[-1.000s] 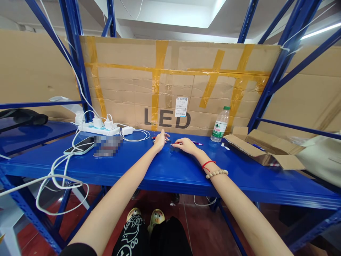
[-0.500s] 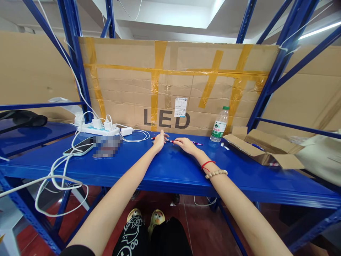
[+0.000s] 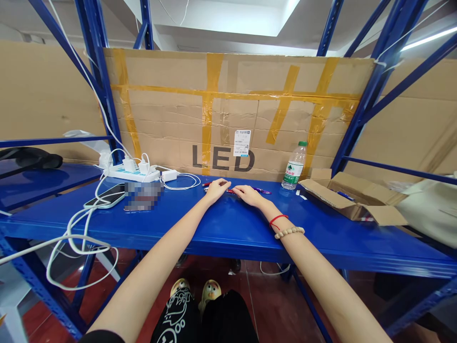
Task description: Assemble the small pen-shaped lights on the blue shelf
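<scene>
A red pen (image 3: 230, 191) lies between my two hands over the blue tabletop, its ends hidden by the fingers. My left hand (image 3: 217, 191) is palm down, its fingers closed together around the pen's left end. On the other end, my right hand (image 3: 249, 196) pinches with thumb and fingers. Just beyond my right hand rests a purple pen (image 3: 263, 191), partly covered. Another red pen (image 3: 206, 184) pokes out behind my left hand, and a light-coloured tip shows under it.
A water bottle (image 3: 294, 166) and an opened cardboard box (image 3: 328, 193) stand on the right. To the left lie a phone (image 3: 107, 196), a white power strip (image 3: 134, 174) and looped white cables (image 3: 76, 233). A large taped carton (image 3: 171, 124) closes off the back.
My left hand has turned palm down and its fingers have come down toward the red pen, closing. My right hand stays almost in place, still pinching the pen.
</scene>
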